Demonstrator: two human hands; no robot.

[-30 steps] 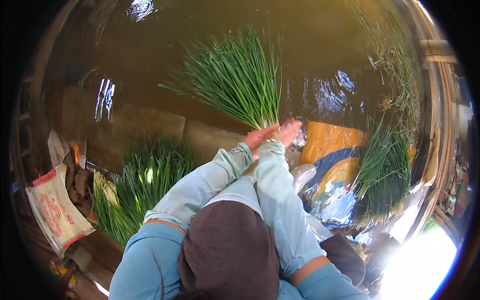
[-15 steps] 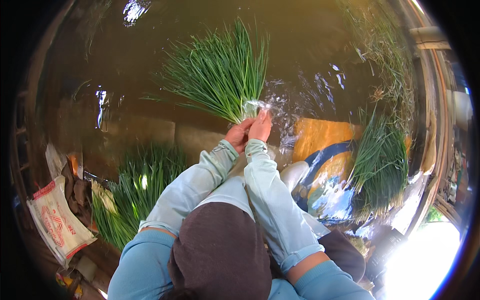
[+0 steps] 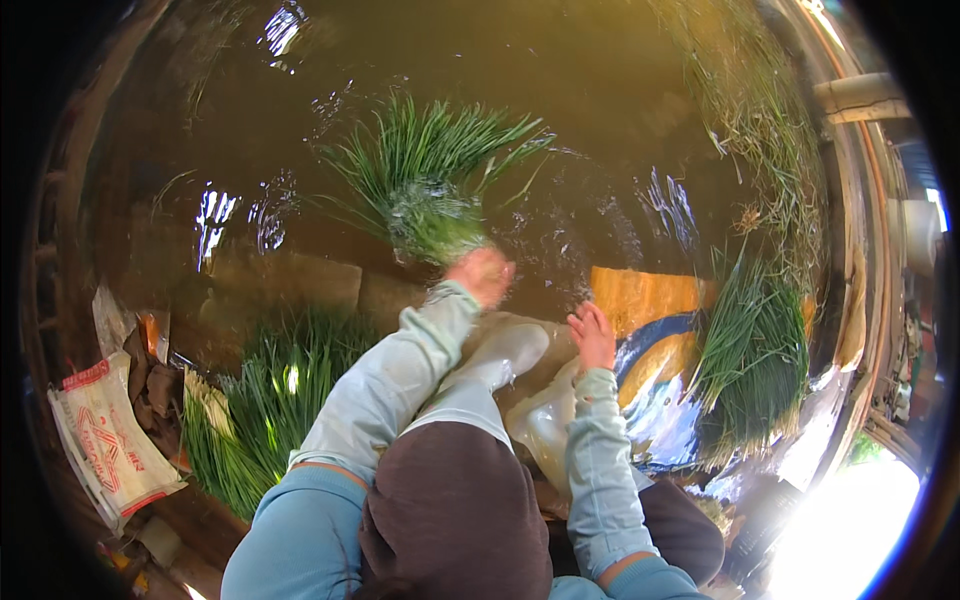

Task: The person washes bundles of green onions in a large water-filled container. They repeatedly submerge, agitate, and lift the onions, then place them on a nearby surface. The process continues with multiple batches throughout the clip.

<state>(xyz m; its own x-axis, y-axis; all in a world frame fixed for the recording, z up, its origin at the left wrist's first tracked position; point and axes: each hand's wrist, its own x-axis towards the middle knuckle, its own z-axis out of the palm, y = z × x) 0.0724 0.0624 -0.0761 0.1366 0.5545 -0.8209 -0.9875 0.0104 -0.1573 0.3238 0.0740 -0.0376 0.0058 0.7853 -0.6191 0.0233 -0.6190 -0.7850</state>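
My left hand point(image 3: 482, 276), blurred by motion, is closed on the base of a bunch of green chives point(image 3: 425, 170). The leaves fan away from me in brown water, and part of the bunch dips under a splash. My right hand point(image 3: 594, 335) is apart from it, low over the water to the right, its fingers loosely parted with nothing seen in them. Beside it floats or lies an orange, blue and white sheet point(image 3: 645, 300). Another bunch of chives point(image 3: 755, 350) rests on that sheet's right side.
More chives point(image 3: 280, 385) lie in a heap at the left, next to a white and red sack point(image 3: 112, 435). White boots point(image 3: 510, 350) stand between my arms. Loose grass point(image 3: 765, 140) floats along the right edge, by wooden poles point(image 3: 865, 97).
My right hand has let go of the bunch and moved right and nearer to me. The chives, in my left hand, have gone lower into the water, which splashes over them.
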